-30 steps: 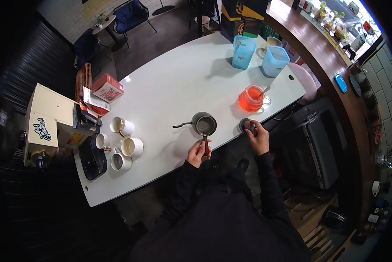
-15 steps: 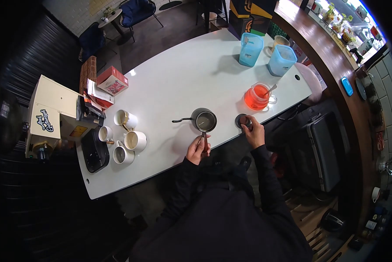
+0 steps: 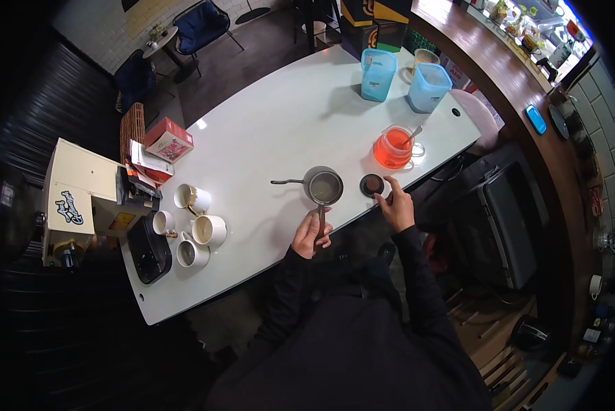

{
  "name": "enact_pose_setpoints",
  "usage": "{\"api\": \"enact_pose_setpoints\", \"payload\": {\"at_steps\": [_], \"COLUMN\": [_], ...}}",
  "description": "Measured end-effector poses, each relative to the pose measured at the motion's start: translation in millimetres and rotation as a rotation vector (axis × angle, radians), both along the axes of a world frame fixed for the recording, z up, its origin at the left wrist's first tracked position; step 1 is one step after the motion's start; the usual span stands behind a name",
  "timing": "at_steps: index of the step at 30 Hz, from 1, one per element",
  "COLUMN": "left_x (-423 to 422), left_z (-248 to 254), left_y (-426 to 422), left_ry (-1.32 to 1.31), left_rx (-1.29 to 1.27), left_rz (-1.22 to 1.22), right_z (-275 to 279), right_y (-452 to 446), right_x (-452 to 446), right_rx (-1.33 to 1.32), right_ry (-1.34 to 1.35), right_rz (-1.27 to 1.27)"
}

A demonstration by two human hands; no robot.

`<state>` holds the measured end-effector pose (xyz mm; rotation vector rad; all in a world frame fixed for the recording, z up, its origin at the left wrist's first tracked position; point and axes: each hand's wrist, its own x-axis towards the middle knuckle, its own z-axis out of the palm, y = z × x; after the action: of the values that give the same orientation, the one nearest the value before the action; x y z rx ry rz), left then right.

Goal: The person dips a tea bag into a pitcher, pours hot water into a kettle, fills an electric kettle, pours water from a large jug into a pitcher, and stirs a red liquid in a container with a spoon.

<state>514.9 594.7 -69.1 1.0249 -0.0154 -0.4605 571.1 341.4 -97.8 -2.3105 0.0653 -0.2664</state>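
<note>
My left hand (image 3: 311,235) is wrapped round the handle of a small dark pot (image 3: 324,187), which is over the white table near its front edge. A thin dark spoon or ladle handle (image 3: 287,182) sticks out to the left beside the pot. Just right of the pot, a round black dish (image 3: 372,185) with something brown in its middle lies on the table. My right hand (image 3: 397,206) is beside that dish, thumb and forefinger apart, with nothing visible between them. Behind it stands a glass jug of red liquid (image 3: 392,148) with a spoon in it.
Several white mugs (image 3: 209,231) stand at the left, near a black tray (image 3: 148,249), a cream machine (image 3: 74,198) and a red-and-white box (image 3: 169,140). Two blue containers (image 3: 378,75) are at the back right. A wooden counter (image 3: 499,75) runs along the right.
My right hand has let go of the brown thing in the black dish and drawn back slightly to the right, its fingers now apart. My left hand still holds the pot.
</note>
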Motion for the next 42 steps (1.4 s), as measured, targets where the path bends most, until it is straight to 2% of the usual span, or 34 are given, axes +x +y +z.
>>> {"api": "enact_pose_setpoints", "payload": {"at_steps": [3, 5, 11, 13, 17, 21, 25, 26, 27, 29, 33, 36, 37, 39, 42], "left_x": [1, 3, 12, 14, 20, 20, 22, 19, 20, 16, -12, -30, -37, -53, -83], "left_z": [9, 10, 3, 4, 6, 32, 32, 33, 31, 24, 21, 1, -3, -9, -14], "left_y": [-7, -13, -32, -38, -46, -68, -109, -126, -141, -171, -237, -282, -297, -326, -372], "left_ry": [-0.017, -0.035, -0.062, 0.004, -0.046, -0.080, -0.157, -0.127, -0.133, 0.017, -0.011, -0.007, 0.018, 0.014, 0.057], "left_rx": [-0.020, -0.032, -0.059, -0.054, -0.061, -0.054, 0.012, 0.097, 0.090, 0.195, 0.306, 0.315, 0.321, 0.319, 0.351], "left_rz": [-0.010, -0.034, -0.065, -0.069, -0.136, -0.246, -0.439, -0.432, -0.499, -0.647, -0.891, -1.056, -1.113, -1.188, -1.261], "right_z": [13, 6, -3, -6, -18, -11, -9, -10, -13, -13, -10, -11, -6, 1, 1], "right_y": [-12, -23, -51, -55, -59, -61, -79, -86, -94, -109, -136, -151, -156, -166, -196], "right_x": [-15, -26, -65, -78, -100, -126, -171, -185, -200, -235, -306, -360, -376, -411, -460], "right_rx": [0.061, 0.076, 0.265, 0.264, 0.333, 0.358, 0.456, 0.457, 0.476, 0.497, 0.515, 0.639, 0.638, 0.459, 0.399], "right_ry": [0.074, 0.023, 0.077, 0.074, 0.094, 0.108, 0.043, 0.027, 0.021, -0.002, -0.115, -0.250, -0.268, -0.297, -0.338], "right_rz": [-0.042, -0.047, -0.134, -0.149, -0.190, -0.279, -0.466, -0.531, -0.600, -0.735, -0.947, -1.141, -1.179, -1.385, -1.564]}}
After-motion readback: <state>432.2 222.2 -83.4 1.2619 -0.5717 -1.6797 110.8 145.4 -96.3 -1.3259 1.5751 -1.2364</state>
